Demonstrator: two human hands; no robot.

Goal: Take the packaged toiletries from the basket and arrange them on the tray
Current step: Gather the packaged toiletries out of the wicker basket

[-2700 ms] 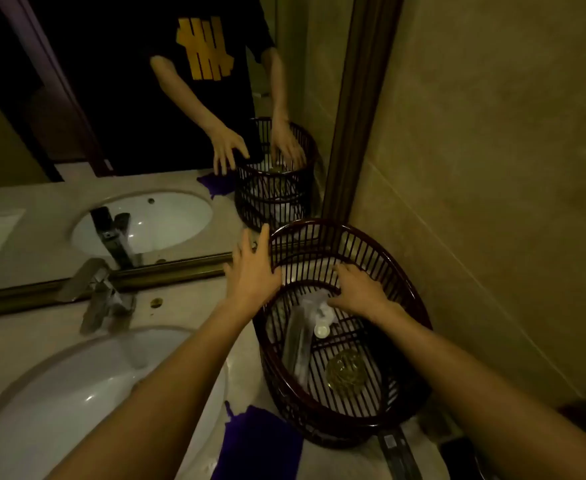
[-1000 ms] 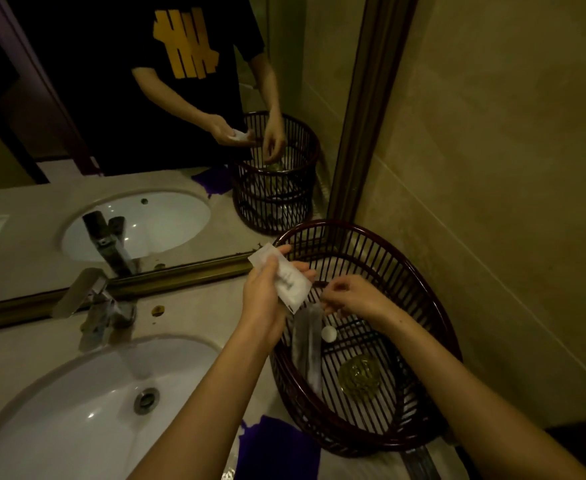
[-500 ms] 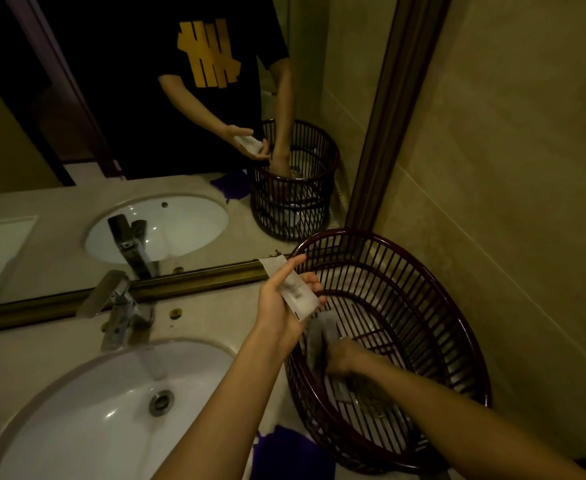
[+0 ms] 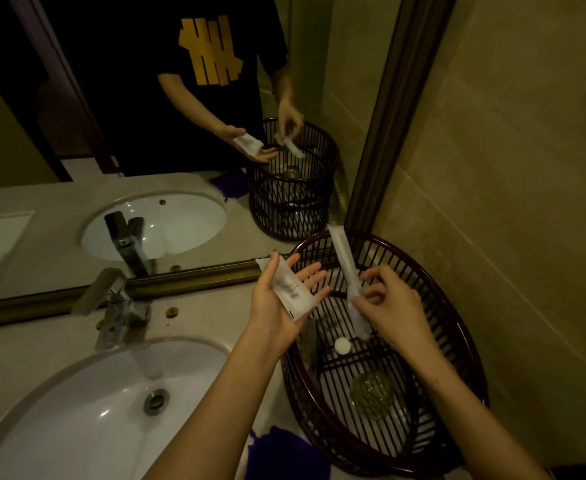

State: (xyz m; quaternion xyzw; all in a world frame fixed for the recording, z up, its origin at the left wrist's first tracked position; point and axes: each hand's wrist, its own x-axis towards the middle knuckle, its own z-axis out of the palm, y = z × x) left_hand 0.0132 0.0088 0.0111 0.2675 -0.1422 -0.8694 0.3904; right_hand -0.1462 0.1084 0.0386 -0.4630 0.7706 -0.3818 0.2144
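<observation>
A dark slatted basket (image 4: 454, 327) stands on the counter beside the right wall. My left hand (image 4: 277, 306) is held palm up over its left rim, and a flat white packet (image 4: 286, 287) rests on the palm with the fingers spread. My right hand (image 4: 393, 306) pinches a long thin white packet (image 4: 345, 265) above the basket, its top end pointing up toward the mirror. Inside the basket lie a small white round cap (image 4: 342, 345) and a clear glass object (image 4: 371, 394). No tray is in view.
A white sink (image 4: 87, 410) with a chrome tap (image 4: 111, 303) fills the lower left. A mirror (image 4: 146, 133) with a dark frame runs behind the counter. A purple cloth (image 4: 284, 455) lies at the basket's near left. A tiled wall (image 4: 527, 168) closes the right side.
My right hand has come up out of the basket with the long thin packet. My left hand has opened flat, palm up, with the flat packet lying on it.
</observation>
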